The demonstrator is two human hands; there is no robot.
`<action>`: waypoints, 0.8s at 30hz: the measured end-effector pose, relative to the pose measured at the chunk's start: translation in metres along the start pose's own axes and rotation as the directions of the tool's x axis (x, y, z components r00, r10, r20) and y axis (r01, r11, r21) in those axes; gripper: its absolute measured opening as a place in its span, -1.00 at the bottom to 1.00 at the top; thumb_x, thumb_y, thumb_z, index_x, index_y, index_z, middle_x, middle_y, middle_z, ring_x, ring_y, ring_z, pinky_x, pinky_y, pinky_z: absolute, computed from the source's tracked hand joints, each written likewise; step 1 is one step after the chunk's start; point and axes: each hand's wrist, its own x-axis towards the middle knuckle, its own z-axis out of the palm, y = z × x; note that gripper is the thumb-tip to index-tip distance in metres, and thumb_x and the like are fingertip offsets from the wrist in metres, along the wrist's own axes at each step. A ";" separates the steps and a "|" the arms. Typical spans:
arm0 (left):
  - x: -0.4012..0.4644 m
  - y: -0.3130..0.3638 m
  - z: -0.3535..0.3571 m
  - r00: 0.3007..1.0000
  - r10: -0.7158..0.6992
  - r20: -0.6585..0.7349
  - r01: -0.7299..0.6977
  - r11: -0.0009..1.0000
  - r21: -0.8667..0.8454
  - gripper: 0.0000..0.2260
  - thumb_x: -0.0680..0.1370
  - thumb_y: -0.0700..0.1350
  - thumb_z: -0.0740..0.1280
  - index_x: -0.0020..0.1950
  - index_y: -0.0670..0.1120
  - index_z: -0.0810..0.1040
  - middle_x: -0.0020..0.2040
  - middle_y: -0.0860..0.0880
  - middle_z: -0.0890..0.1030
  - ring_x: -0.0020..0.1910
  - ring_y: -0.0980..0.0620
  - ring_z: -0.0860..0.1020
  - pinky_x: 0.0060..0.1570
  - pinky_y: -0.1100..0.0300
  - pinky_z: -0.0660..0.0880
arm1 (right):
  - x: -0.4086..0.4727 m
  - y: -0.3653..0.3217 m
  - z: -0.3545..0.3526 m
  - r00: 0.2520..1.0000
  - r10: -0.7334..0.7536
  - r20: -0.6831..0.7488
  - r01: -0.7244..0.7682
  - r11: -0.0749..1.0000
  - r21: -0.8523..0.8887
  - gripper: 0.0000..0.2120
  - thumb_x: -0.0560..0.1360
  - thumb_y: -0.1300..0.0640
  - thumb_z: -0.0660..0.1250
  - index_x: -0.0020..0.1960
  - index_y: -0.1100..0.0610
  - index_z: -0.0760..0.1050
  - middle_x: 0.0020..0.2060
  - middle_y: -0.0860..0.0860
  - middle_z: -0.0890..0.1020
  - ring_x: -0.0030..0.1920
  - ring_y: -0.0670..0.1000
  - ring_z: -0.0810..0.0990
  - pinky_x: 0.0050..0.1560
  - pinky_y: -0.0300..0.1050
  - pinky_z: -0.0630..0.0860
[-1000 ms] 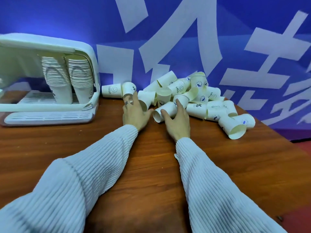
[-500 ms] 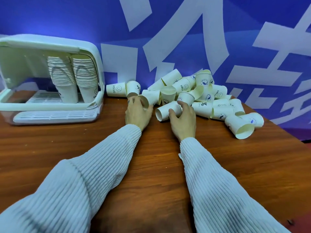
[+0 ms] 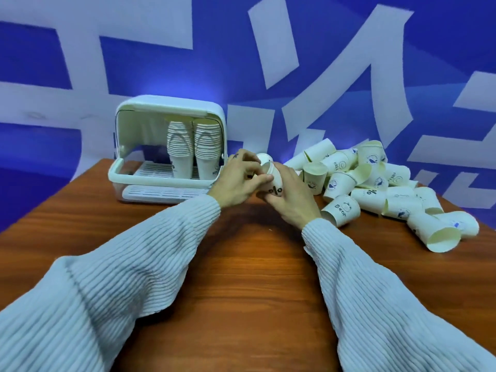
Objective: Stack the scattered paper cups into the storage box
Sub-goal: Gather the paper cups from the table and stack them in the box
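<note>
Two hands meet over the middle of the wooden table (image 3: 241, 277), and from my feed they are closed together around a paper cup. My right hand (image 3: 291, 200) grips a cup marked "%" (image 3: 273, 183) from the side and below, fingers curled round its wall. My left hand (image 3: 239, 181) is bent in over its rim, thumb and fingers pinching there; a second cup (image 3: 264, 157) peeks out just behind the knuckles, but I cannot tell which hand carries it or whether it is nested into the first. Both sleeves are pale ribbed knit.

To the left, at the table's back edge, the white storage box (image 3: 171, 108) stands with its lid raised, and two upright stacks of cups (image 3: 193, 146) sit side by side inside on the slatted floor. To the right lies the scattered pile of cups (image 3: 375, 183), most on their sides, some touching and overlapping, reaching toward the table's right edge. Behind everything hangs a blue wall with large white characters (image 3: 335, 76).
</note>
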 end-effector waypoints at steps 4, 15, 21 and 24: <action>-0.008 -0.007 -0.036 0.992 -0.126 -0.032 0.115 0.963 -0.244 -0.80 0.58 -0.04 0.40 -0.18 -0.11 0.56 -0.12 -0.09 0.54 -0.15 0.07 0.50 -0.03 0.22 0.44 | 0.012 -0.025 0.014 0.997 -0.011 0.079 0.008 0.999 0.038 -0.33 0.43 -0.24 0.49 0.44 -0.10 0.34 0.22 -0.06 0.53 0.14 0.04 0.57 0.17 0.18 0.55; -0.010 -0.061 -0.131 0.904 -0.145 -0.402 0.288 0.902 0.322 -0.78 0.65 0.00 0.28 0.07 -0.09 0.65 0.03 -0.15 0.63 0.03 -0.18 0.59 0.07 -0.07 0.52 | 0.066 -0.084 0.043 0.968 0.219 -0.123 -0.157 0.909 0.385 -0.32 0.36 -0.15 0.60 0.34 0.00 0.35 0.20 -0.04 0.58 0.21 0.03 0.56 0.27 0.09 0.51; -0.007 -0.088 -0.119 0.971 -0.175 -0.162 0.227 0.887 0.402 -0.81 0.63 -0.06 0.33 0.06 -0.15 0.66 0.04 -0.17 0.61 0.05 -0.22 0.59 0.12 -0.05 0.50 | 0.089 -0.100 0.072 0.977 0.190 -0.098 -0.141 0.919 0.369 -0.35 0.34 -0.21 0.57 0.26 -0.04 0.33 0.16 -0.07 0.57 0.15 0.02 0.59 0.20 0.07 0.56; -0.006 -0.096 -0.108 0.986 -0.156 -0.060 0.167 0.908 0.384 -0.82 0.61 -0.06 0.38 0.07 -0.14 0.68 0.03 -0.09 0.59 0.06 -0.14 0.58 0.14 0.06 0.45 | 0.094 -0.100 0.072 0.965 0.214 -0.152 -0.125 0.883 0.452 -0.40 0.39 -0.17 0.57 0.26 -0.07 0.32 0.15 -0.12 0.57 0.14 -0.01 0.58 0.21 0.03 0.56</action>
